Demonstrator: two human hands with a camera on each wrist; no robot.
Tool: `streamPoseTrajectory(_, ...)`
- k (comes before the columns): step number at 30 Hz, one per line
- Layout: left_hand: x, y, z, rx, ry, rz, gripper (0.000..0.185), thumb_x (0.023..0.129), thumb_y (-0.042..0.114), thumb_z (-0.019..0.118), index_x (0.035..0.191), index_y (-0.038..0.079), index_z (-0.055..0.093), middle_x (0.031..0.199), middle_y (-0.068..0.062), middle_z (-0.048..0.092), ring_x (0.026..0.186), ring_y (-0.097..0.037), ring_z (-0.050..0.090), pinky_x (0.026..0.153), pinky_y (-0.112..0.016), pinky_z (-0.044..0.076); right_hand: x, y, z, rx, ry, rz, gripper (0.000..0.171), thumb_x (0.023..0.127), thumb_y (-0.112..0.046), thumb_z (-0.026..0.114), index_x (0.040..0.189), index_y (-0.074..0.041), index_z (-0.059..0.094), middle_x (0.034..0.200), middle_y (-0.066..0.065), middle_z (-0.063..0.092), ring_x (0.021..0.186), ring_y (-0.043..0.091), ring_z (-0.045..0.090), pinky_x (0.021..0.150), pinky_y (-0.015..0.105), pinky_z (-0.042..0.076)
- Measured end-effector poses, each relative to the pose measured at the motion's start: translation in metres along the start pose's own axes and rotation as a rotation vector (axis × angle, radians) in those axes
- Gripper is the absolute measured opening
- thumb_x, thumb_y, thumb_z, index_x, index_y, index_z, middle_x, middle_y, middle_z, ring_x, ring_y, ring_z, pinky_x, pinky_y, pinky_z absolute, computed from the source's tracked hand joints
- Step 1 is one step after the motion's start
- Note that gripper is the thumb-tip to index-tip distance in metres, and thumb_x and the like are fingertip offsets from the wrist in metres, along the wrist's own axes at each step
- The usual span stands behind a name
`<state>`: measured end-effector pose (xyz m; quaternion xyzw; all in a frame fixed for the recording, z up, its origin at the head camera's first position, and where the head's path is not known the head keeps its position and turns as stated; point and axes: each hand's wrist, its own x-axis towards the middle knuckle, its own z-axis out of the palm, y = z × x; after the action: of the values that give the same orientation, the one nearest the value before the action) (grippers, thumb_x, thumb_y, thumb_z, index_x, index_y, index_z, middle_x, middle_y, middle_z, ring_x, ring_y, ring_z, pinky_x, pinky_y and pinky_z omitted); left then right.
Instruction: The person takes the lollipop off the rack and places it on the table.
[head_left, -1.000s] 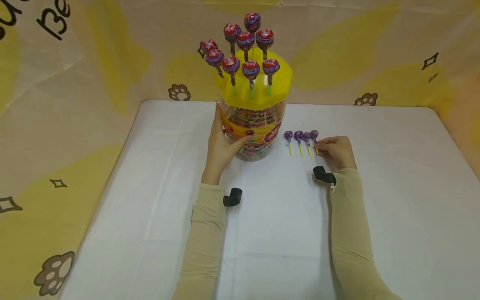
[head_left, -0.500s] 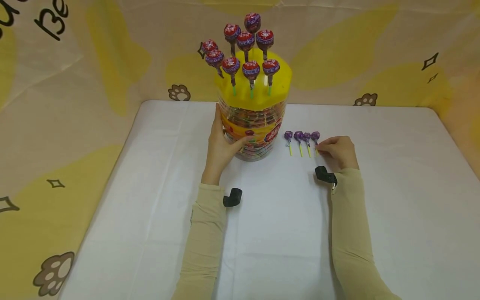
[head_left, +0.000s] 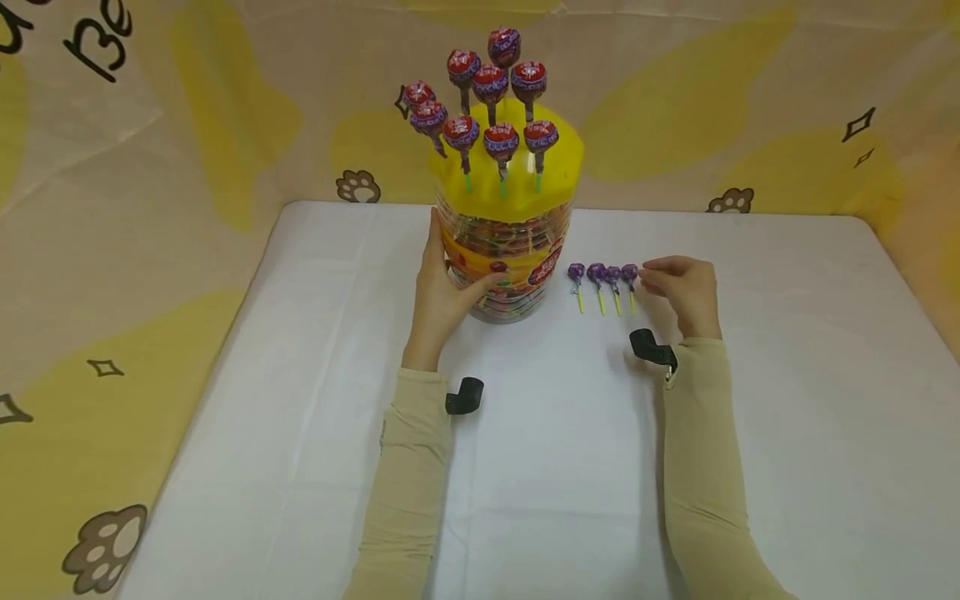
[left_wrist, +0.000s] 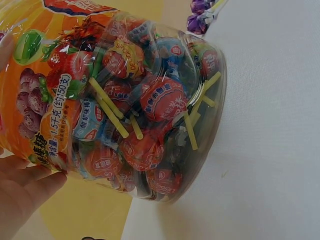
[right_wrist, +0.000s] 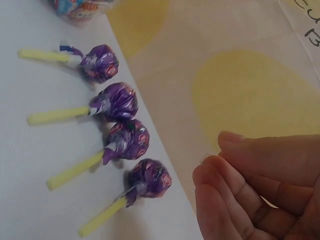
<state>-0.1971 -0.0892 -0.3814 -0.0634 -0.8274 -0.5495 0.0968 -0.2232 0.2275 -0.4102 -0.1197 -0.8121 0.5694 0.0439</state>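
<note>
My left hand [head_left: 444, 296] grips the left side of a clear plastic candy jar [head_left: 517, 237], its thumb across the orange label. The jar has a yellow lid [head_left: 558, 179] with several red-and-purple lollipops standing in it, and wrapped lollipops show through its wall in the left wrist view. Right of the jar, several purple-wrapped lollipops lie in a row, heads away from me. My right hand [head_left: 684, 292] is just beside the head of the rightmost lollipop [head_left: 630, 272]. In the right wrist view its loosely bent fingers [right_wrist: 220, 200] and thumb hold nothing, apart from that lollipop [right_wrist: 150, 178].
A white cloth covers the table [head_left: 555, 467]. Behind it and to the left hangs a yellow and beige patterned backdrop [head_left: 675, 108]. Black wrist cameras sit on the left sleeve [head_left: 416, 442] and the right sleeve [head_left: 701, 442].
My right hand has released the rightmost purple lollipop's stick and moved away from me, to beside its head. The left hand keeps its hold on the candy jar.
</note>
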Motion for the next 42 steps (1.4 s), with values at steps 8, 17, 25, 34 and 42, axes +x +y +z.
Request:
streamPoseTrajectory(8, 0.0, -0.001, 0.0, 0.009, -0.003, 0.005, 0.106, 0.08, 0.028, 0.077, 0.153, 0.015, 0.001, 0.156, -0.008, 0.015, 0.141, -0.022, 0.021, 0.11, -0.039, 0.029, -0.009, -0.02, 0.004, 0.092, 0.022, -0.068, 0.028, 0.086, -0.014, 0.07, 0.106, 0.006, 0.066, 0.083, -0.004, 0.068, 0.08, 0.018, 0.067, 0.075, 0.019, 0.053)
streamPoseTrajectory(17, 0.001, -0.002, -0.001, -0.002, 0.001, 0.006, 0.106, 0.08, 0.03, 0.076, 0.153, 0.017, 0.001, 0.156, -0.006, 0.015, 0.141, -0.021, 0.02, 0.111, -0.04, 0.027, -0.026, -0.054, 0.018, 0.375, 0.016, -0.192, 0.016, 0.081, -0.001, 0.072, 0.095, 0.006, 0.07, 0.08, 0.003, 0.069, 0.073, 0.017, 0.066, 0.071, 0.02, 0.055)
streamPoseTrajectory(25, 0.0, -0.003, 0.0, 0.004, 0.003, 0.008, 0.107, 0.079, 0.032, 0.077, 0.153, 0.018, 0.001, 0.156, -0.004, 0.015, 0.141, -0.02, 0.02, 0.112, -0.041, 0.026, -0.043, -0.079, 0.032, 0.463, -0.023, -0.314, 0.021, 0.079, 0.002, 0.073, 0.096, 0.013, 0.068, 0.081, 0.005, 0.07, 0.071, 0.017, 0.067, 0.071, 0.022, 0.056)
streamPoseTrajectory(34, 0.0, -0.002, 0.0, 0.005, 0.005, -0.007, 0.106, 0.079, 0.032, 0.077, 0.153, 0.019, 0.001, 0.156, -0.004, 0.015, 0.141, -0.021, 0.021, 0.111, -0.041, 0.028, -0.058, -0.113, 0.047, 0.497, -0.039, -0.47, 0.017, 0.079, -0.001, 0.074, 0.095, 0.004, 0.072, 0.087, 0.007, 0.07, 0.08, 0.02, 0.066, 0.076, 0.024, 0.055)
streamPoseTrajectory(42, -0.001, -0.002, -0.001, 0.009, 0.004, -0.013, 0.106, 0.079, 0.032, 0.077, 0.153, 0.018, 0.001, 0.156, -0.005, 0.016, 0.141, -0.022, 0.021, 0.111, -0.043, 0.027, -0.067, -0.153, 0.059, 0.459, -0.039, -0.596, 0.018, 0.081, -0.001, 0.072, 0.098, 0.005, 0.07, 0.094, 0.01, 0.07, 0.086, 0.022, 0.066, 0.082, 0.028, 0.054)
